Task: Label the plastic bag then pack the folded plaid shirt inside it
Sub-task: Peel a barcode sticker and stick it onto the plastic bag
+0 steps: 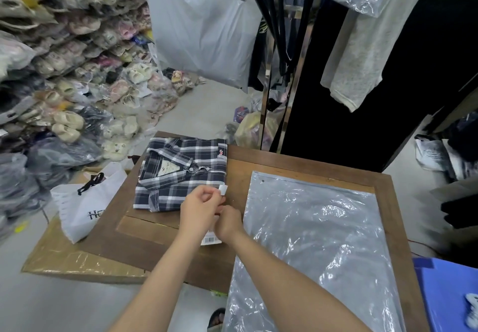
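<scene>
A folded navy and white plaid shirt (181, 173) lies at the far left of the wooden table (165, 238). To its right a clear plastic bag (315, 249) lies flat and hangs over the near edge. Between the two, my left hand (199, 207) pinches a small white sticker (222, 190) by its fingertips. Close beside it, my right hand (229, 223) grips a white label sheet with a barcode (212, 239). Both hands hover just above the table, at the shirt's near right corner.
A white shopping bag (85, 202) leans against the table's left side on a cardboard box (77, 259). Heaps of bagged slippers (77, 73) fill the left. Hanging garments (362, 47) and a big white bag (201, 29) crowd the back. A blue bin (450, 295) stands at the right.
</scene>
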